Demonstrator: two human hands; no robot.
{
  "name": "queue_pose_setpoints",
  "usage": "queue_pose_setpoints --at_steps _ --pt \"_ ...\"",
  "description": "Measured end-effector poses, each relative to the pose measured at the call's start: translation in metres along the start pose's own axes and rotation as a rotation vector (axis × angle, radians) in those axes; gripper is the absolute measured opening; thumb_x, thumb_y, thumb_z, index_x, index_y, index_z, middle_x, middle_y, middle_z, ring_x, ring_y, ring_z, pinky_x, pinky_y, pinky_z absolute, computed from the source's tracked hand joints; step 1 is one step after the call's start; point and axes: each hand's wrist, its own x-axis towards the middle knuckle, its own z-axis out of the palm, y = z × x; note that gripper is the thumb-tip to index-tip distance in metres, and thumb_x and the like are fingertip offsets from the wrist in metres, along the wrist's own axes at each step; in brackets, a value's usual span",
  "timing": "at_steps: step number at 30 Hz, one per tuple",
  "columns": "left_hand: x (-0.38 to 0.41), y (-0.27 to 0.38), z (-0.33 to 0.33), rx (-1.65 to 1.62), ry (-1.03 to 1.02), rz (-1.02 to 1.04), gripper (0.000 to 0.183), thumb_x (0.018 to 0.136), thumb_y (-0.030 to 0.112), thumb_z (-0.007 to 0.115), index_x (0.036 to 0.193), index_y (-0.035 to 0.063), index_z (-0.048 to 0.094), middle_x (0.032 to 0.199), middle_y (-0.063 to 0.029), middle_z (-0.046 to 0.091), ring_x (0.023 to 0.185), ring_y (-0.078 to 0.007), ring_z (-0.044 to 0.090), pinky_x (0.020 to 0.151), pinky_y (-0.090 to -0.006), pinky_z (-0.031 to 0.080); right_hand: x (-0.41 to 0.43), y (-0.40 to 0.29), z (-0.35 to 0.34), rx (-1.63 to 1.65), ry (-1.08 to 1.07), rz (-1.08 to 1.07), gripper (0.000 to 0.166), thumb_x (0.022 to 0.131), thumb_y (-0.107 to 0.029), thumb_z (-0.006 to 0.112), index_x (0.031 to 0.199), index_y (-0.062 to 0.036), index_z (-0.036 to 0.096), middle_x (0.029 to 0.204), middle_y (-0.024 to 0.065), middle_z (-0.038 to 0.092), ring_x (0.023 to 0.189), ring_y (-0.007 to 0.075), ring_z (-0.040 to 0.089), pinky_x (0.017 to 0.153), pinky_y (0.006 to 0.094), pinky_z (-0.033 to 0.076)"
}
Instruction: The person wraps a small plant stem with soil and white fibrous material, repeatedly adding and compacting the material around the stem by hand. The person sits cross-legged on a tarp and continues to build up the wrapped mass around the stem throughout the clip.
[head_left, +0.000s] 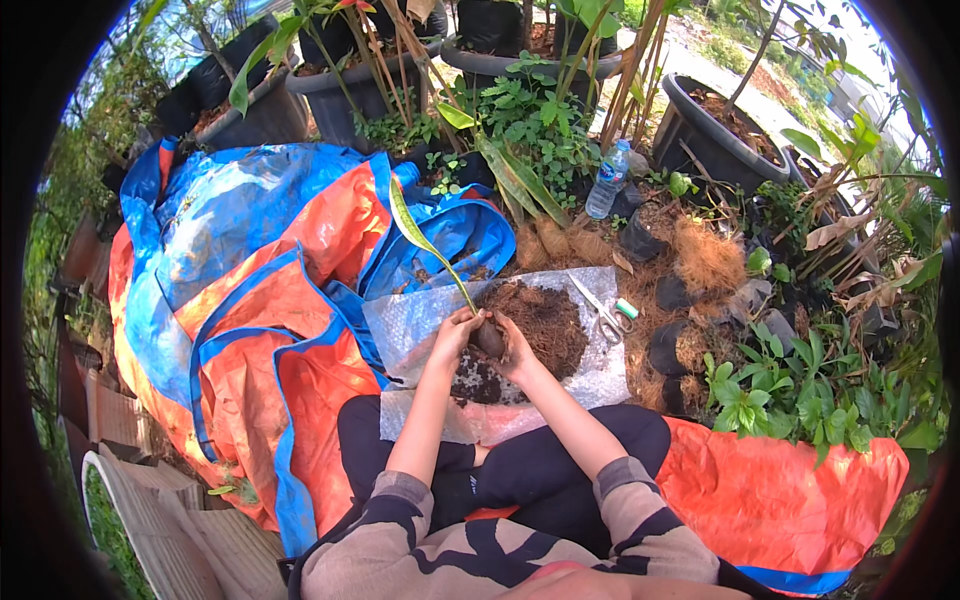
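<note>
My left hand (454, 334) pinches the base of a long green leaf with pale edges (420, 238), where it meets a dark brown ball of soil (489, 339). Around the right side of that ball curl the fingers of my right hand (516, 349). Both hands hold it above a sheet of bubble wrap (409, 334), on which loose brown soil (551, 324) is heaped. Scissors (604, 313) lie at the sheet's right side, beside a small green-and-white spool (627, 308). The underside of the ball is partly hidden.
A crumpled blue and orange tarpaulin (247, 330) spreads left. Beyond the sheet stand a plastic water bottle (608, 180) and large black pots (720, 135). Coconut fibre (709, 255), small black pots or bags (666, 349) and leafy plants (806, 390) lie right.
</note>
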Motion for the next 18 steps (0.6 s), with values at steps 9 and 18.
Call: queue_pose_setpoints --at_steps 9,18 --pt "0.006 -0.004 0.000 -0.030 -0.127 -0.079 0.028 0.084 0.026 0.054 0.101 0.0044 0.058 0.090 -0.0033 0.060 0.080 -0.0116 0.055 0.072 -0.0245 0.042 0.002 -0.002 -0.008 -0.296 0.129 -0.062 0.027 0.074 -0.016 0.068 0.097 -0.0085 0.057 0.088 0.0010 0.060 0.080 0.0109 0.058 0.070 0.0301 0.048" --pt "-0.008 -0.049 0.018 -0.570 0.168 0.047 0.068 0.084 0.057 0.030 0.128 0.0059 0.034 0.128 -0.0098 0.040 0.110 -0.0212 0.042 0.096 -0.0334 0.030 -0.003 0.009 0.001 -1.133 0.396 -0.697 0.028 0.071 -0.016 0.070 0.089 0.0022 0.058 0.082 0.0070 0.061 0.073 0.0186 0.059 0.069 0.0287 0.046"
